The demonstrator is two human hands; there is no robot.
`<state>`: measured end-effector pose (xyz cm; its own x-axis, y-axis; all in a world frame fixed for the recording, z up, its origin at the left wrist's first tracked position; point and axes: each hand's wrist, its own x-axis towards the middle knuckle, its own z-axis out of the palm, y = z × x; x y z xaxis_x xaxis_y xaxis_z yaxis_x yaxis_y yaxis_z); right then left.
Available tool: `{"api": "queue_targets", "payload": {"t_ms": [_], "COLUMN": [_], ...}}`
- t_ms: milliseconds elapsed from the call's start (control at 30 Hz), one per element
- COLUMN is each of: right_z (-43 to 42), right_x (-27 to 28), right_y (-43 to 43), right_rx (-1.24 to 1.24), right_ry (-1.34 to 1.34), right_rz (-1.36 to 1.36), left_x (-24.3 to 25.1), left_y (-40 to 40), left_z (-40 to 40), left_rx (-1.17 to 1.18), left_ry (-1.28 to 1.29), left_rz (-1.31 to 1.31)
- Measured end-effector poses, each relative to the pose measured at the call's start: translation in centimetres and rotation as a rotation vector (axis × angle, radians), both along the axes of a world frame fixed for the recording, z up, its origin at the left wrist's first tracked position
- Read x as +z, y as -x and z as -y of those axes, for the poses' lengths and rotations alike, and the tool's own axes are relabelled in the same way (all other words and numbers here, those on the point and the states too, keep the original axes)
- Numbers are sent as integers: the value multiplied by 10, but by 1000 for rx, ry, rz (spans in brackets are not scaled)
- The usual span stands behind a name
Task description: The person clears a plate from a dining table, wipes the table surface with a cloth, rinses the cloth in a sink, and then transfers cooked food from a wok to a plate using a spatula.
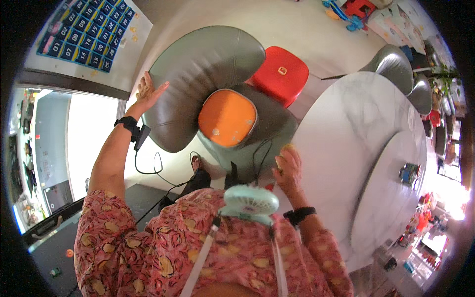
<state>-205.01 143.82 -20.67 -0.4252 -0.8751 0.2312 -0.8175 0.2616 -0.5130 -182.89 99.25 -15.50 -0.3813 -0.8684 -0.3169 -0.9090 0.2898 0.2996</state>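
Note:
My left hand [148, 92] is raised with its fingers apart and holds nothing. It is beside the curved backrest of a grey leather-look chair [207, 55]; whether it touches the chair I cannot tell. My right hand [289, 170] is curled by the edge of a white marble-patterned table [326, 148]. Something small and yellow-green [288, 147] shows at its fingers, mostly hidden and blurred. On the chair's seat is a worn orange rounded-square stool top or pad [228, 118]. A red plastic stool [284, 72] stands just behind the chair's right side.
A raised round turntable [386, 193] on the table carries a small jar-like object [410, 174]. Black cables [157, 170] hang near my legs. A mint handheld fan [251, 202] hangs at my chest. More grey chairs [393, 67] stand beyond the table. A numbered pocket chart [87, 35] hangs at left.

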Motion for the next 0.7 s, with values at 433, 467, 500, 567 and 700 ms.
{"api": "queue_targets", "payload": {"t_ms": [433,467,500,567,700], "right_z": [27,37,51,81,98], "right_x": [-32,-32,-28,-13,-9], "right_y": [64,82,97,125,174], "right_rx": [-648,-648,-641,-604,-478], "right_ry": [21,9,16,45,82], "right_rz": [-382,-438,-448,-374,-383], "left_x": [-22,-26,-23,-33,-56], "left_y": [-72,-84,-97,-136,-213], "left_z": [-14,-16,-21,-26,-37], "left_rx": [-420,-267,-177,-56,-8], "left_ry": [156,105,46,24,-2], "left_rz": [-522,-525,-492,-426,-192]}}
